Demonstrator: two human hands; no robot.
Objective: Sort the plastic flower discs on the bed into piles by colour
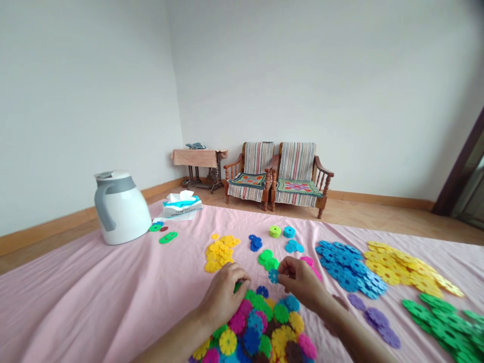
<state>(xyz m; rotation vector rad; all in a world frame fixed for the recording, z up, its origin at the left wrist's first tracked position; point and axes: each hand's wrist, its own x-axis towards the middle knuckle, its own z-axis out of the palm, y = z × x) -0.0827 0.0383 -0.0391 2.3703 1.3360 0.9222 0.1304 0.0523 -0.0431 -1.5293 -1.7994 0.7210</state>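
My left hand [226,291] is closed over a dark green snowflake disc [237,287], mostly hidden by the fingers, at the far edge of a mixed heap of coloured discs [251,339]. To its right, my right hand [302,283] pinches a light blue snowflake disc [273,276] between thumb and fingers. Just past that disc lie several bright green discs [268,259]. Pink discs [309,261] show partly behind the right hand. A yellow group [220,252] lies beyond the left hand, with a small dark blue group [255,242] farther back.
Larger piles of blue [350,267], yellow [404,267] and green discs [446,320] spread at right, near purple ones [378,320]. A white jug [126,214] and tissue box [182,205] stand at left on the pink cloth [124,297]. Two wooden armchairs [297,187] stand beyond.
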